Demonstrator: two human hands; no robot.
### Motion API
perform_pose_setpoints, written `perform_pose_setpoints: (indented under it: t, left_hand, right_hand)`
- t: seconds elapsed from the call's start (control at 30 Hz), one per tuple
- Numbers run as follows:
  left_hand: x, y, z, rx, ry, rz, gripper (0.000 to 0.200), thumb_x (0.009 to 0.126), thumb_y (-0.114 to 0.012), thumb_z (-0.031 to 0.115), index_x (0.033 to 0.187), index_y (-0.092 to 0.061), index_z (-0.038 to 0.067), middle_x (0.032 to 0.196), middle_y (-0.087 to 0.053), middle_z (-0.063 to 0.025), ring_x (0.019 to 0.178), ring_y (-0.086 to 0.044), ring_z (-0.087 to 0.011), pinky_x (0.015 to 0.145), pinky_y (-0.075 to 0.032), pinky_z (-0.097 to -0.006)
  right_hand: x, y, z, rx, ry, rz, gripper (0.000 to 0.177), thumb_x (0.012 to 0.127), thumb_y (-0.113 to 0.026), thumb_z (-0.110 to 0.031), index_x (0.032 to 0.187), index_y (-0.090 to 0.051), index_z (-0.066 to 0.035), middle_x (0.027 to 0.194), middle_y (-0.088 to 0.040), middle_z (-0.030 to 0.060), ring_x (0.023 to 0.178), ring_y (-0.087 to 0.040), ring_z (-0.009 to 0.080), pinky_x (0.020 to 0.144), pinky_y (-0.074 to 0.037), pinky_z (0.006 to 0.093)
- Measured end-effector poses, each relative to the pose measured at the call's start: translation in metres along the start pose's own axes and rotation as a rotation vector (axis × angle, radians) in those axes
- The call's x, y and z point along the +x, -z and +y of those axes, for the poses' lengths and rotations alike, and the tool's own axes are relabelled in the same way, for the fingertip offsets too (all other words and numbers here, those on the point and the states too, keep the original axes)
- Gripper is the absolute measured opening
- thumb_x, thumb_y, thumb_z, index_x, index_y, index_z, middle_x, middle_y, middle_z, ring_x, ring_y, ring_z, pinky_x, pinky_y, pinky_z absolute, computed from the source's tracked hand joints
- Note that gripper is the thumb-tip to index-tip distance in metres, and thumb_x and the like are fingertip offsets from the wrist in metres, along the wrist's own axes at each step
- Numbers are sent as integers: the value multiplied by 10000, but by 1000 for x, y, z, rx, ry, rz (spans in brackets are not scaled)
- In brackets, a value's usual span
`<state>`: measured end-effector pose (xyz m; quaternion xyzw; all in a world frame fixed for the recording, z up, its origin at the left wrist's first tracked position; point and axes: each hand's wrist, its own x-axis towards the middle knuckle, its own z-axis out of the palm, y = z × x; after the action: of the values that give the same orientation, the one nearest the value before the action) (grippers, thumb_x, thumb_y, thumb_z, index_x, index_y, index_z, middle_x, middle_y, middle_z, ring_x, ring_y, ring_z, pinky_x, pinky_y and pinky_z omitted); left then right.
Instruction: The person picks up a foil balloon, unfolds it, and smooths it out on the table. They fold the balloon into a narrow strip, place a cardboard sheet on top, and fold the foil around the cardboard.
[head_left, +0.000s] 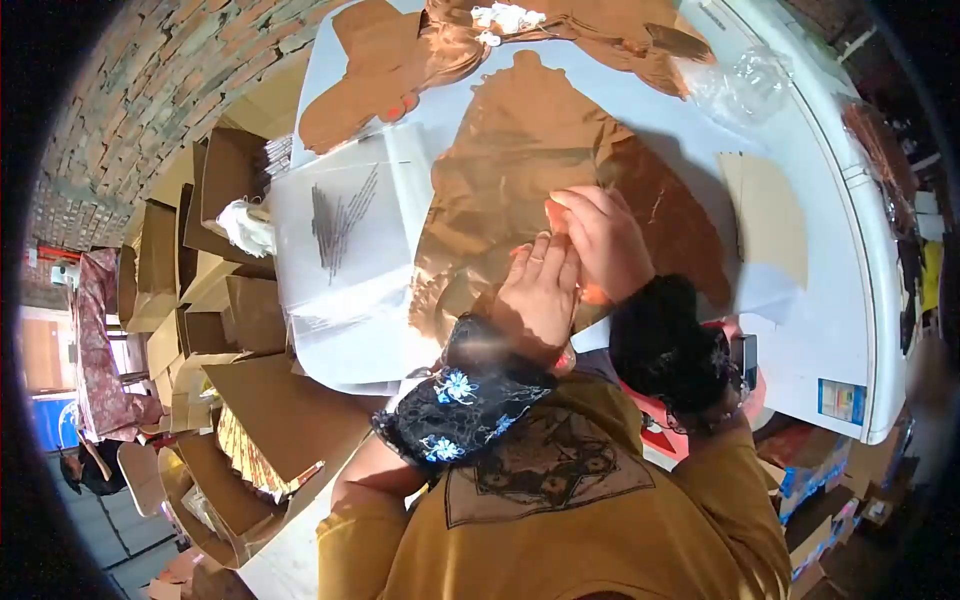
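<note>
Brown sheet (525, 150) lies mid-table, narrow end toward 12 o'clock; long axis unclear. Left hand (538, 297) flattish, right hand (603, 238) narrow; cannot tell either's hold. White table (845, 280); brick wall (190, 85) at 10.

Bright light, apparently from the left, glared off the plastic sleeve (345, 275) and threw shadow beside the brown sheet (525, 145); the brick wall (150, 110) bowed toward dark, distorted edges.
</note>
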<state>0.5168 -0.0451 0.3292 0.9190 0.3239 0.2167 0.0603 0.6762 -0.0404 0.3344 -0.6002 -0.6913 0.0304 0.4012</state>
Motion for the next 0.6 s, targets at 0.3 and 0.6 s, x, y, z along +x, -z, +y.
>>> perform_pose_setpoints:
  t: [0.3, 0.6]
  left_hand:
    - [-1, 4, -2, -52, 5, 21, 408, 882, -675, 200, 1248, -630, 27, 1308, -592, -155, 1287, -560, -319, 1112, -441, -425]
    - [-1, 11, -6, -229, 4, 118, 394, 829, -708, 148, 1197, -637, 25, 1262, -594, -178, 1204, -586, -353, 1087, -457, -428]
  right_hand:
    - [7, -17, 15, 56, 59, 9, 219, 866, -682, -12, 1085, -700, -24, 1056, -667, 131, 957, -651, 329, 815, -540, 394]
    - [6, -22, 14, 5, 31, 15, 170, 894, -706, -80, 1059, -693, -39, 1053, -646, 104, 931, -658, 300, 774, -546, 387]
